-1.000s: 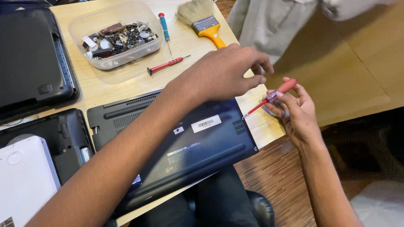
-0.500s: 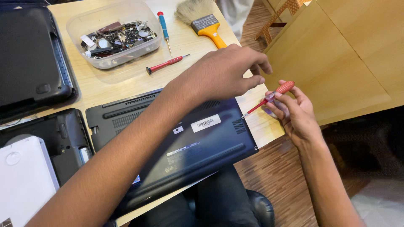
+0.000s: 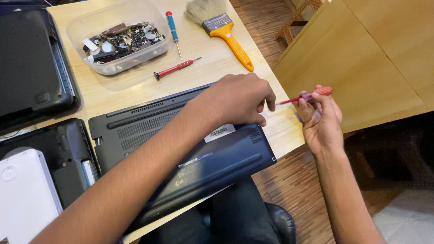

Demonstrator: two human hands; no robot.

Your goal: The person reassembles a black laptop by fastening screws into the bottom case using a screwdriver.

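My left hand rests over the far right corner of a dark laptop that lies bottom up on the wooden table. Its fingers are curled, with the fingertips pinched close to the tip of a small red screwdriver. I cannot tell whether they pinch anything. My right hand holds that screwdriver just past the table's right edge, tip pointing left at my left fingertips.
A clear plastic tub of small parts stands at the back, with a blue screwdriver, a second red screwdriver and a yellow-handled brush beside it. Two black laptop shells and a white device lie left. A wooden panel stands right.
My left hand has slid toward me over the laptop's corner. The red screwdriver has lifted and levelled in my right hand. The grey-clothed person at the top has left view.
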